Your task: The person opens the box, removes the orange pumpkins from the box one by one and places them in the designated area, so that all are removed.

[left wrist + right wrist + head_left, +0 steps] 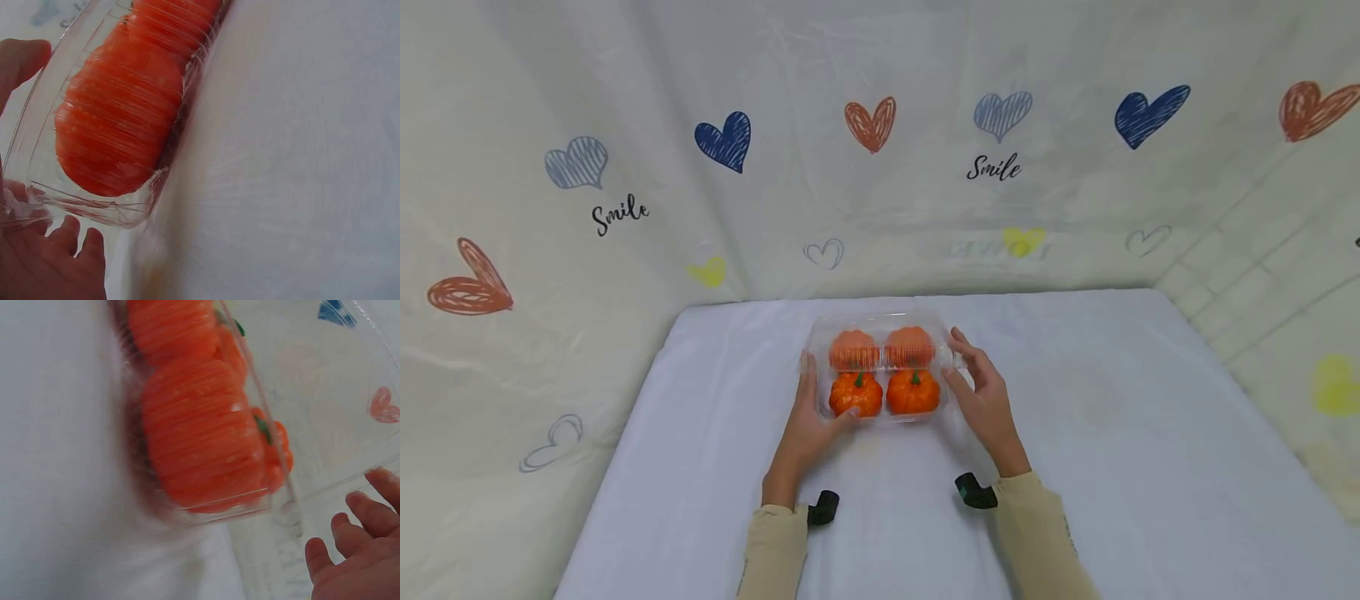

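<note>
A clear plastic clamshell box (880,419) holds several small orange pumpkins in the head view. The front two, a left pumpkin (855,397) and a right pumpkin (913,394), show green stems; two back pumpkins (910,348) appear through the raised clear lid (880,320). My left hand (808,429) grips the box's left end, thumb at the front rim and fingers along the side. At the right end is my right hand (988,404), its thumb by the box edge and its fingers beside the lid. The right wrist view shows those fingers (356,534) extended and spread.
A white cloth covers the table (1112,458). Behind it hangs a pale curtain (925,208) printed with hearts and "Smile". Black wrist cameras show at the left sleeve (775,542) and the right sleeve (1037,533).
</note>
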`<state>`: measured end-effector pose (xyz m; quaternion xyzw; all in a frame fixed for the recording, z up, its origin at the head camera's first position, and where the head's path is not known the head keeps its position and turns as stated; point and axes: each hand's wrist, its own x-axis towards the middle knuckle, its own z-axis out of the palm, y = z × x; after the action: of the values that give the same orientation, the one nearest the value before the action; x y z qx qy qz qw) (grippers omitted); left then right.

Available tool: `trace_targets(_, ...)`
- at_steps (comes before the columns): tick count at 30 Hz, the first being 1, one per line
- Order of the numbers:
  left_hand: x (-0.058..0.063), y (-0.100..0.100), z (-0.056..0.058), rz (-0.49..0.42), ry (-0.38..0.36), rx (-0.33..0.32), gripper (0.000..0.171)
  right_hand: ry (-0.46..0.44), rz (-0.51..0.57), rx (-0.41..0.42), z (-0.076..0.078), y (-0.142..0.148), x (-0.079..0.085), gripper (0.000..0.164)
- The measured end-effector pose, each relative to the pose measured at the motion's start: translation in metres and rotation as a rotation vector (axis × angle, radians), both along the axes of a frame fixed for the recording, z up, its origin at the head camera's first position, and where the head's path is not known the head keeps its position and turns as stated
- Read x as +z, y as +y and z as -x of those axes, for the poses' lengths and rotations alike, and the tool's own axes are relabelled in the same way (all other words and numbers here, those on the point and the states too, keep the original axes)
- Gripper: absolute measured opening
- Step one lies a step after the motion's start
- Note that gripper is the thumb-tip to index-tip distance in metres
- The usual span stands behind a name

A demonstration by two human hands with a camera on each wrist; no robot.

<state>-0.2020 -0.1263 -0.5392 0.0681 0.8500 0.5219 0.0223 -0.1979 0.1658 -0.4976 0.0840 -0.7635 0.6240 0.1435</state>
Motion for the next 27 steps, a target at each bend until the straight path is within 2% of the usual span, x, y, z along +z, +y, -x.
trace_targets(3,0.000,0.000,0.000,0.023,0.004,-0.019,0.127,0.002,-0.005,0.011,0.009,0.002,0.018,0.040)
trace_targets(8,0.001,0.000,-0.002,0.027,0.031,-0.046,0.129,-0.046,-0.022,0.066,0.030,0.010,0.045,0.050)
trace_targets(13,0.001,0.000,-0.003,0.006,0.032,-0.056,0.128,-0.072,-0.041,0.151,0.057,0.017,0.061,0.059)
trace_targets(16,0.000,-0.001,-0.005,-0.004,0.027,-0.048,0.127,-0.118,-0.019,0.206,0.074,0.017,0.065,0.063)
trace_targets(21,-0.002,0.000,-0.008,-0.035,0.021,-0.036,0.126,-0.241,0.137,0.312,0.100,0.015,0.069,0.069)
trace_targets(24,-0.002,0.000,-0.011,-0.049,0.015,-0.032,0.126,-0.320,0.267,0.368,0.113,0.016,0.064,0.075)
trace_targets(27,0.000,0.000,-0.014,-0.057,0.007,-0.032,0.127,-0.417,0.389,0.387,0.122,0.017,0.056,0.084)
